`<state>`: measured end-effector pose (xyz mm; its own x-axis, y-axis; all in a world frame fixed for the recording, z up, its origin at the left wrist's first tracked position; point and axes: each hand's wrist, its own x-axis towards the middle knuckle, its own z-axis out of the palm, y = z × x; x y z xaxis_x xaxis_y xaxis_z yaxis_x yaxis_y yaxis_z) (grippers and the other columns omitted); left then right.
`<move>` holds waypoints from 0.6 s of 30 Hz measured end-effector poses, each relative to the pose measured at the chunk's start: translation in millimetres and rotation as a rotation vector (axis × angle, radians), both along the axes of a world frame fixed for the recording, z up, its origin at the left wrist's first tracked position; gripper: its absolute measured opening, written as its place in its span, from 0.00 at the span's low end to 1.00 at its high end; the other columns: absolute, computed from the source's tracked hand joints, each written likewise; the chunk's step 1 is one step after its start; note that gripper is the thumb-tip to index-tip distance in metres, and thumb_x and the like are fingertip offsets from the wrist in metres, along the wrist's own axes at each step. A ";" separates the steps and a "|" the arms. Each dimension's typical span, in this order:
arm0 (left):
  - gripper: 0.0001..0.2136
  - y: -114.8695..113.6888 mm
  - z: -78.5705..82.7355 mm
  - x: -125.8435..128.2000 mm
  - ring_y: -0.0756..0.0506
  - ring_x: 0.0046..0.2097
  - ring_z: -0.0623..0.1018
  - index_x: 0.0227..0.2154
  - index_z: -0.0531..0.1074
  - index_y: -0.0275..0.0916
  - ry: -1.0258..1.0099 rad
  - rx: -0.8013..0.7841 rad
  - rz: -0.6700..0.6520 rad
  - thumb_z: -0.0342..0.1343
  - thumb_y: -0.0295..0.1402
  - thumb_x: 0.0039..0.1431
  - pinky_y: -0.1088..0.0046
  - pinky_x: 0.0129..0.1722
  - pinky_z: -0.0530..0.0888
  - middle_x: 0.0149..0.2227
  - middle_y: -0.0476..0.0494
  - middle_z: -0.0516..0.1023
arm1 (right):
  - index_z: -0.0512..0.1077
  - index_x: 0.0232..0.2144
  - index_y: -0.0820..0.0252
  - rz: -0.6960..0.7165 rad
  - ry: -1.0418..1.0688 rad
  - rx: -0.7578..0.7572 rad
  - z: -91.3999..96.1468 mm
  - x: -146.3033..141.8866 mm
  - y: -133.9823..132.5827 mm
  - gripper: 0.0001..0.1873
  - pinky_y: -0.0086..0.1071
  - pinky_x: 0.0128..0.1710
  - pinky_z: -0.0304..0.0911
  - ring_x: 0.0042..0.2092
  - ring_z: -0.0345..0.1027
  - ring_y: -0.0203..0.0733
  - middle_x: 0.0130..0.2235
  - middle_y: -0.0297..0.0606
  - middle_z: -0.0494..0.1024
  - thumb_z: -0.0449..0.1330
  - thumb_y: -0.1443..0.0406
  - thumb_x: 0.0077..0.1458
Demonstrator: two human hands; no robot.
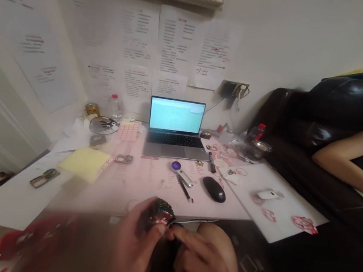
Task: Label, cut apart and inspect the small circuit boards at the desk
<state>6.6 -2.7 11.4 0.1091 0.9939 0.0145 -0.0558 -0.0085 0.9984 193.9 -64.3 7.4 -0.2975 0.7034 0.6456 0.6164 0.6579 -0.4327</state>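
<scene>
Fingers of the left hand (139,236) are gripping a small dark piece (164,211) with a reddish patch — thumb pressing along its near side, the other fingers curling behind it and mostly hiding. Grip is looking narrow, wrapped close around the piece.

Right hand (202,258) is angling in from the lower right, back of the hand facing up. Its index finger is stretching toward the piece's lower edge, the others bending underneath. Fingertips are blurring together — can't tell whether they're pinching anything.

Both hands are meeting just short of the near edge of the surface (144,188), over the lap. A bare knee (218,240) is showing beside the right hand. Left forearm is smearing out at the bottom of the view.

Beyond the hands, a slim black stick (184,188) is lying next to a handheld magnifier (182,174). Black mouse (214,189) is sitting to their right, marker (211,162) just behind it. Laptop (175,129) is standing open at the back, screen lit. Yellow pad (85,163) is lying on the left, near a circuit board (44,177) that's resting on white paper (3,203).
</scene>
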 end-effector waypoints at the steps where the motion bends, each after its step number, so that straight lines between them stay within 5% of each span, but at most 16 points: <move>1: 0.25 3.5 2.5 -1.8 0.36 0.54 0.85 0.57 0.78 0.42 -0.010 -0.031 0.025 0.69 0.47 0.60 0.65 0.52 0.82 0.55 0.38 0.85 | 0.70 0.32 0.54 -0.053 0.030 -0.002 2.9 3.6 -2.8 0.20 0.33 0.40 0.75 0.41 0.81 0.42 0.44 0.42 0.84 0.49 0.56 0.77; 6: 0.28 15.2 16.0 -6.3 0.33 0.58 0.82 0.55 0.79 0.39 -0.055 -0.163 0.108 0.72 0.47 0.54 0.57 0.62 0.75 0.55 0.36 0.85 | 0.76 0.40 0.52 -0.291 0.177 0.058 31.4 20.5 -0.3 0.04 0.34 0.41 0.78 0.40 0.83 0.46 0.42 0.40 0.86 0.60 0.65 0.69; 10: 0.28 15.7 21.0 -3.1 0.31 0.57 0.83 0.51 0.83 0.39 -0.178 -0.188 -0.050 0.77 0.45 0.47 0.53 0.62 0.76 0.52 0.34 0.86 | 0.77 0.51 0.52 -0.218 0.175 -0.140 44.6 23.1 26.2 0.11 0.34 0.44 0.80 0.45 0.83 0.45 0.48 0.42 0.85 0.62 0.63 0.69; 15: 0.29 11.6 13.2 -9.7 0.31 0.56 0.84 0.52 0.83 0.42 -0.281 -0.260 -0.371 0.78 0.45 0.47 0.49 0.60 0.78 0.53 0.33 0.86 | 0.73 0.63 0.52 0.011 0.313 -0.604 26.9 24.1 44.1 0.22 0.43 0.53 0.79 0.54 0.81 0.47 0.58 0.47 0.82 0.56 0.52 0.74; 18: 0.32 10.4 -0.4 -18.5 0.29 0.61 0.81 0.59 0.80 0.46 -0.229 -0.209 -0.488 0.76 0.46 0.51 0.47 0.62 0.77 0.60 0.32 0.82 | 0.74 0.63 0.51 -0.011 0.267 -0.746 12.1 22.9 36.7 0.25 0.45 0.56 0.77 0.56 0.80 0.50 0.59 0.46 0.82 0.54 0.49 0.74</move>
<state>-12.0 7.7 11.0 0.5732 0.8134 -0.0990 -0.2186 0.2683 0.9382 216.8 -27.6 19.5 -0.1898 0.9805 0.0512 0.4341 0.1305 -0.8914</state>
